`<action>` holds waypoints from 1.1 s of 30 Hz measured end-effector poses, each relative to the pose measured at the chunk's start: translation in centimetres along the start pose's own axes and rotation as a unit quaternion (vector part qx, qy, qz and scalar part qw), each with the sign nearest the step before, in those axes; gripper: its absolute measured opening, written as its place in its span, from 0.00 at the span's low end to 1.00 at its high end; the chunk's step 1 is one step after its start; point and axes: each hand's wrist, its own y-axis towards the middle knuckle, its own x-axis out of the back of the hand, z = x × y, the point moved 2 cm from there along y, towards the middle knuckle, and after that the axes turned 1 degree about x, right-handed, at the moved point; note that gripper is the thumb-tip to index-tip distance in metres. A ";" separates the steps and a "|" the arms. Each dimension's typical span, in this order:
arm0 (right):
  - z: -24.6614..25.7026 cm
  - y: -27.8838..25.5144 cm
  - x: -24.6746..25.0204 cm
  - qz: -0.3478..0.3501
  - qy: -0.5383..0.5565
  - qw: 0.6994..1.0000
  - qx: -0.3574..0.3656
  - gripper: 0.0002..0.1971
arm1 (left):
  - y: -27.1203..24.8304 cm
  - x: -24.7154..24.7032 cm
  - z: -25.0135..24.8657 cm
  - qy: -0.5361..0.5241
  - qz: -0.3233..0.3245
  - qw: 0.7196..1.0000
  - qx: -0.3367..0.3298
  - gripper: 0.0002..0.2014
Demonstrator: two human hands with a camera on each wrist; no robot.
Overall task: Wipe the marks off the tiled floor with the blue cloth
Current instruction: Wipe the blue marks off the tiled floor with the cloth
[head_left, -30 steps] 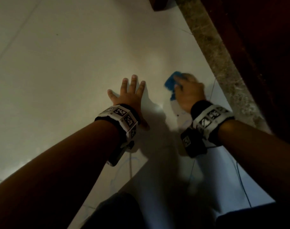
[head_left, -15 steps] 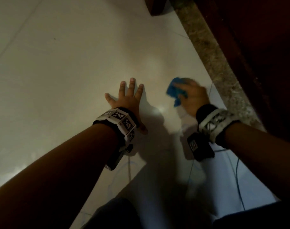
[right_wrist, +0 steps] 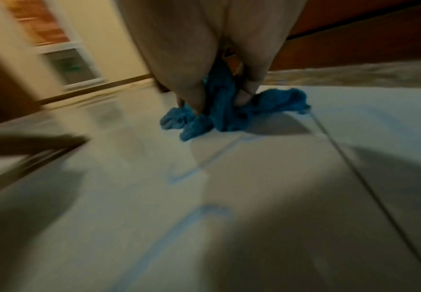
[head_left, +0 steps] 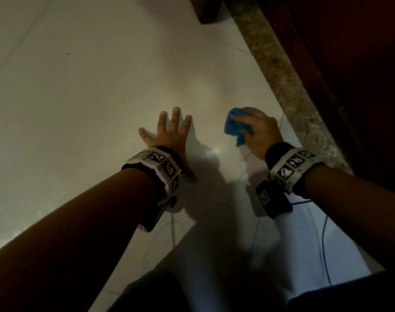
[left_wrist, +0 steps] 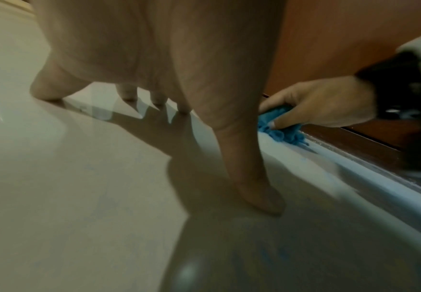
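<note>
Head cam on my end: right hand (head_left: 260, 134) has its fingers curled round the bunched blue cloth (head_left: 234, 129), pressing it on the tiled floor (head_left: 90, 97) right beside the speckled stone strip (head_left: 288, 86) under the dark wood panel (head_left: 349, 64), so it's tight on that side. Left hand (head_left: 169, 136) is flat, fingers spread, holding nothing. Blue marks (right_wrist: 199, 164) run nearer me. Loads of bare tile off to the left.

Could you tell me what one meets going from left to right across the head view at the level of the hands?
Bare tiled floor → left hand → blue cloth → right hand → speckled stone strip → dark wooden panel.
</note>
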 end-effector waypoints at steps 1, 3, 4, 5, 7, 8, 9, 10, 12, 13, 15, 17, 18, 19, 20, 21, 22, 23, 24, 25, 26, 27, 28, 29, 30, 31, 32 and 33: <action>0.3 -0.4 0.1 0.016 0.021 0.999 0.028 0.20 | 0.0 0.0 0.0 0.001 0.000 1.000 -0.001 0.76; -0.6 0.1 0.8 0.002 0.079 0.996 0.031 0.20 | -0.1 0.0 0.0 0.002 0.002 1.000 -0.001 0.76; -2.2 0.9 1.4 -0.019 0.116 0.993 -0.015 0.20 | -0.1 0.0 0.0 0.000 0.003 1.000 -0.001 0.76; -3.4 1.6 2.4 -0.063 0.156 0.982 -0.083 0.19 | -0.1 0.1 0.0 -0.002 0.004 1.000 0.000 0.76; -5.3 2.6 4.1 -0.100 0.178 0.954 -0.221 0.18 | -0.1 0.1 0.0 -0.001 0.005 1.000 -0.001 0.77; -5.7 2.8 4.5 -0.093 0.176 0.948 -0.249 0.17 | 0.0 0.0 0.1 -0.001 0.004 1.000 -0.001 0.77; -5.7 2.8 4.4 -0.063 0.162 0.951 -0.257 0.17 | 0.0 0.0 0.1 -0.001 0.004 1.000 0.000 0.77; -5.5 2.7 4.0 -0.024 0.099 0.967 -0.232 0.18 | 0.1 -0.1 0.1 -0.002 0.004 1.000 0.000 0.77; -3.7 1.8 2.8 0.001 -0.011 0.990 -0.139 0.20 | 0.2 0.0 0.0 -0.001 0.004 1.000 -0.001 0.77; -2.6 1.2 1.8 0.005 -0.013 0.996 -0.088 0.20 | 0.1 0.0 0.0 0.000 0.003 1.000 -0.001 0.77; 0.0 0.2 0.2 0.002 0.019 1.000 0.007 0.20 | -0.1 0.0 0.0 0.003 0.002 1.000 -0.001 0.77; 1.4 -0.3 -0.7 0.014 0.040 0.998 0.047 0.20 | -0.1 0.0 0.0 0.007 -0.001 1.000 -0.001 0.76; 1.1 -0.1 -0.6 0.014 0.038 0.998 0.044 0.19 | -0.1 0.0 0.0 0.006 -0.002 1.000 -0.001 0.76; 0.2 0.3 -0.2 0.001 0.037 0.999 0.013 0.19 | 0.0 0.0 0.0 0.005 -0.002 1.000 -0.002 0.76; -0.9 0.9 0.3 -0.019 0.033 0.998 -0.040 0.20 | 0.0 0.0 0.0 0.003 0.000 1.000 -0.002 0.76; -2.0 1.5 0.8 -0.033 0.031 0.994 -0.095 0.20 | 0.0 0.0 0.1 0.003 0.002 1.000 -0.001 0.77; -2.6 2.0 1.1 -0.033 0.028 0.989 -0.138 0.21 | 0.0 0.0 0.1 0.005 0.004 1.000 0.001 0.76; -2.2 2.1 1.2 -0.018 0.020 0.986 -0.162 0.21 | 0.1 0.0 0.1 0.006 0.005 1.000 0.002 0.77; -1.2 1.9 1.0 -0.004 0.022 0.987 -0.158 0.21 | 0.1 -0.1 0.1 0.006 0.003 1.000 0.002 0.77; 0.2 1.5 0.6 0.015 0.029 0.991 -0.130 0.21 | 0.2 -0.1 0.1 0.006 0.000 1.000 0.001 0.77; 1.7 0.7 -0.1 0.022 0.033 0.995 -0.087 0.20 | 0.2 -0.1 0.1 0.007 -0.002 1.000 0.001 0.77; 2.8 -0.3 -0.6 0.027 0.038 0.998 -0.042 0.20 | 0.2 -0.2 0.1 0.007 -0.004 1.000 0.001 0.77; 3.5 -1.1 -1.0 0.027 0.051 0.998 -0.005 0.20 | 0.2 -0.2 0.1 0.008 -0.006 1.000 0.002 0.77; 3.2 -1.4 -1.3 0.024 0.084 0.996 0.013 0.20 | 0.2 -0.1 0.1 0.008 -0.007 1.000 0.002 0.76; 1.9 -1.0 -1.3 0.006 0.137 0.990 -0.002 0.19 | 0.1 -0.1 0.1 0.007 -0.008 1.000 0.000 0.76; 0.5 -0.2 -0.9 -0.019 0.229 0.971 -0.068 0.16 | 0.1 -0.2 0.1 0.006 -0.008 1.000 -0.002 0.76; -0.4 0.6 0.1 -0.059 0.317 0.936 -0.141 0.12 | 0.0 -0.2 0.1 0.006 -0.007 1.000 -0.003 0.76; -1.2 1.3 0.9 -0.100 0.383 0.894 -0.208 0.11 | -0.1 -0.2 0.2 0.006 -0.006 1.000 -0.005 0.76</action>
